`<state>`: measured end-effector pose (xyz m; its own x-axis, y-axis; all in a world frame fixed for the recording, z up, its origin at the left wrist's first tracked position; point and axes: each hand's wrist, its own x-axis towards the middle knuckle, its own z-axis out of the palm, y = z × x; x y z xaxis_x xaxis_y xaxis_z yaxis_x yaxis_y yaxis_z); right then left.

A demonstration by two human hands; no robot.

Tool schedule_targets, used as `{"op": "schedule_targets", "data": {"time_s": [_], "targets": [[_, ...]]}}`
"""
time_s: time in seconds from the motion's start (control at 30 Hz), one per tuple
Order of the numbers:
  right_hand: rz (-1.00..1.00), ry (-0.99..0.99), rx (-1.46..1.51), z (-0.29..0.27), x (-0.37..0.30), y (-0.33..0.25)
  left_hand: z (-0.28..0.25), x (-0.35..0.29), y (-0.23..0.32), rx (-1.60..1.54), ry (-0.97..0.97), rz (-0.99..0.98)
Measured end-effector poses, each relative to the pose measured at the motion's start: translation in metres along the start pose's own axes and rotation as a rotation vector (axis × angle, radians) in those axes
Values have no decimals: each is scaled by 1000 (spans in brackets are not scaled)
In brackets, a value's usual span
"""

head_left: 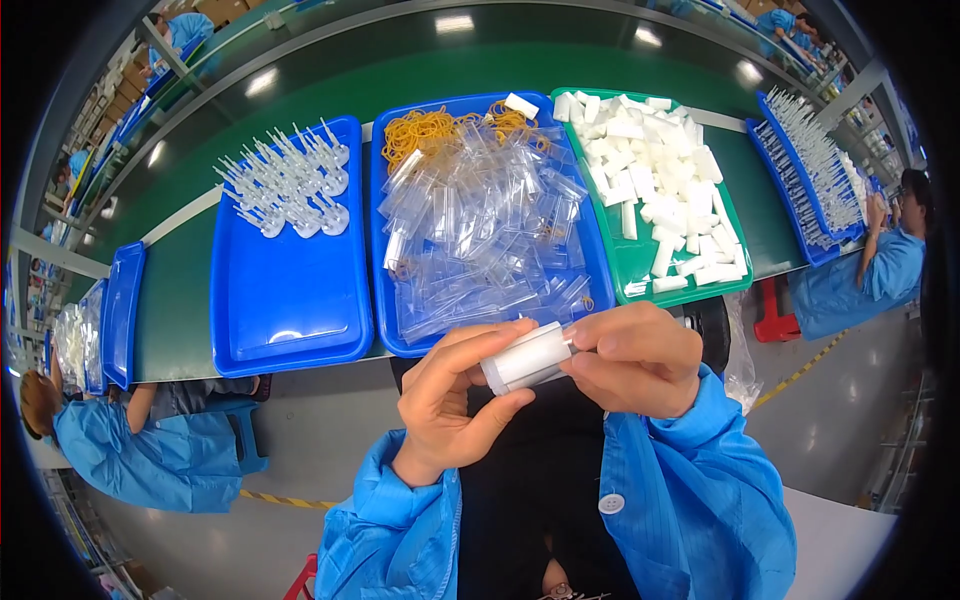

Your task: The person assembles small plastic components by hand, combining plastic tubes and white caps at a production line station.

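Just above my lap, past the table's near edge, my left hand [440, 405] is closed around a clear plastic sleeve with a white foam block [530, 358] in it. The sleeve lies tilted, its right end slightly higher. My right hand [640, 362] pinches that right end between thumb and fingers; the fingertips partly hide what they grip. Straight ahead, a blue tray [592, 262] bears a heap of clear plastic sleeves [480, 220] and yellow rubber bands [420, 132]. To its right, a green tray [632, 275] is piled with white foam blocks [650, 170].
Another blue tray [285, 300] on the left carries upright white thin-stemmed parts [290, 180]. Behind the trays runs a green conveyor belt [350, 65]. Co-workers in blue smocks sit at far left [150, 450] and far right [870, 280]. A red stool [775, 315] stands at right.
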<state>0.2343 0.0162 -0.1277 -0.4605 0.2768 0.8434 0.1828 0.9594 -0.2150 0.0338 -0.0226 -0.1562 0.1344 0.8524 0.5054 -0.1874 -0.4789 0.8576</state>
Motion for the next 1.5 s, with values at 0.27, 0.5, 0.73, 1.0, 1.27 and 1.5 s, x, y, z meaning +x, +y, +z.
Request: {"op": "schedule_targets", "data": {"time_s": [0.27, 0.5, 0.73, 1.0, 1.27, 1.5], "targets": [[-60, 100, -49, 8, -5, 3, 1, 1, -2, 28, -21, 14], [273, 187, -63, 2, -2, -3, 0, 2, -4, 64, 130, -43], [669, 58, -386, 3, -25, 49, -12, 7, -10, -161, 362, -204], [527, -390, -594, 22, -14, 86, -17, 2, -20, -154, 313, -105], [519, -299, -587, -3, -2, 79, -12, 3, -12, 50, 257, 23], [775, 89, 588, 16, 8, 17, -2, 6, -13, 194, 205, 101]]}}
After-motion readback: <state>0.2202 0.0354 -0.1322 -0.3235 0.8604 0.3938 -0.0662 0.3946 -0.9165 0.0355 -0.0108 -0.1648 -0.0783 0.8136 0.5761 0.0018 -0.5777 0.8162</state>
